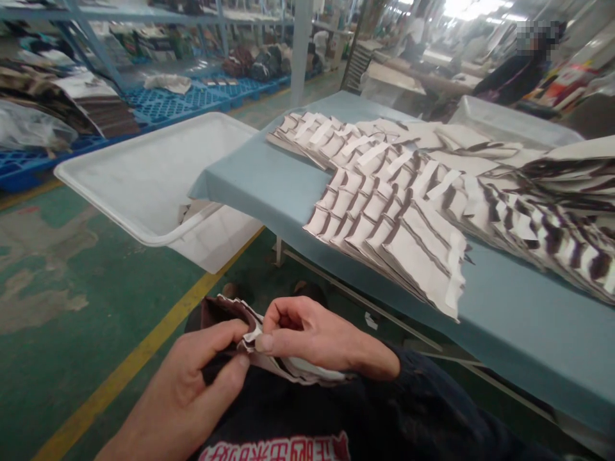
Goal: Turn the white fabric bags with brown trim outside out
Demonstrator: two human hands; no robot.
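Observation:
Close to my body, both hands grip a folded piece of fabric (312,372), whitish on one face and dark brown on the other. My left hand (192,378) pinches its edge between thumb and finger. Right beside it, my right hand (317,336) is closed on the same edge, thumb against curled forefinger. Part of the piece is hidden under my hands. Similar stitched fabric pieces (375,211) lie overlapped in rows on the blue-grey table (259,182) ahead and to the right.
A large white plastic bin (129,166) stands at the table's left end. Behind it, blue pallets (192,99) carry bundles and stacks. A clear plastic tub (514,121) sits at the table's far side, near another person (509,77). A yellow line (144,349) crosses the green floor.

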